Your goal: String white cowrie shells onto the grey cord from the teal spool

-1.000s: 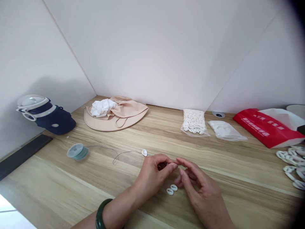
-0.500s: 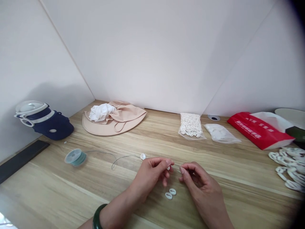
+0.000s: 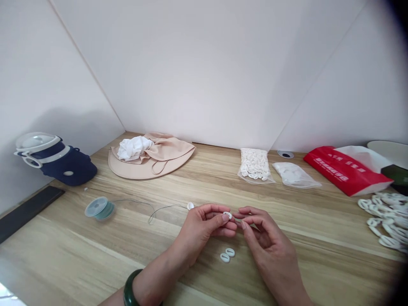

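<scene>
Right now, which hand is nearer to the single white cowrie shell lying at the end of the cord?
The left hand is nearer: the white cowrie shell lies just beyond its knuckles. The right hand is farther away, on the far side of the left hand from the shell.

The left hand (image 3: 200, 229) and right hand (image 3: 266, 236) partly hide the small white shell (image 3: 227, 215) between them, and the thin cord (image 3: 165, 207) is too fine to follow near them. The heap of white shell rings (image 3: 384, 221) runs past the right edge, and the red bag's (image 3: 344, 170) printing is too small to read.
</scene>
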`<state>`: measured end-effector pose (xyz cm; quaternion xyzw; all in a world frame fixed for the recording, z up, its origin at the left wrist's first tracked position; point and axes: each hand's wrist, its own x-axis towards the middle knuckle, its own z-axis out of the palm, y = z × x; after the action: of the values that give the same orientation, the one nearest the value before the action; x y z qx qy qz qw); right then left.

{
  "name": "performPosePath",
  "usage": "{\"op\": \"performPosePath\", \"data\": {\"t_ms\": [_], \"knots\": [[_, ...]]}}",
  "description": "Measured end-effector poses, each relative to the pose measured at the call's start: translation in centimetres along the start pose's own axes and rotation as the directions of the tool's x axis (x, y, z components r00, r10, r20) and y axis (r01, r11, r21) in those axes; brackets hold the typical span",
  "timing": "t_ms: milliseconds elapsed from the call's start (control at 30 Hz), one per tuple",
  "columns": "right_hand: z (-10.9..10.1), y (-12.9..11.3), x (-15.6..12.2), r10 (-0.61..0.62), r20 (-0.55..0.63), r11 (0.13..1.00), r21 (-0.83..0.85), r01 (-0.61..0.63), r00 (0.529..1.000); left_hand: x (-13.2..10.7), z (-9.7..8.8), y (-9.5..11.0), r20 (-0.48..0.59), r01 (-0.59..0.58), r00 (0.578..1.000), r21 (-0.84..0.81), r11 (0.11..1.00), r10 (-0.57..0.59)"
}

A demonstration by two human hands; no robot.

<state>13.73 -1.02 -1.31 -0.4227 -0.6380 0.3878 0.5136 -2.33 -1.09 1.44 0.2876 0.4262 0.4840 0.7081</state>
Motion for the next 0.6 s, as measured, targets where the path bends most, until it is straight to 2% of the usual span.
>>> {"op": "performPosePath", "data": {"t_ms": [200, 600], "knots": [[0.09, -0.04, 0.12, -0.013, -0.004, 0.999, -0.033, 0.013, 1.0, -0.21, 0.35, 0.21, -0.007, 0.024, 1.0, -0.009, 1.0, -0.024], [0.21, -0.33, -0.04, 0.044, 0.012, 0.999, -0.004, -0.044, 0.999, -0.25, 0.46, 0.26, -0.006, 0.056, 0.998, -0.012, 0.998, -0.056]]}}
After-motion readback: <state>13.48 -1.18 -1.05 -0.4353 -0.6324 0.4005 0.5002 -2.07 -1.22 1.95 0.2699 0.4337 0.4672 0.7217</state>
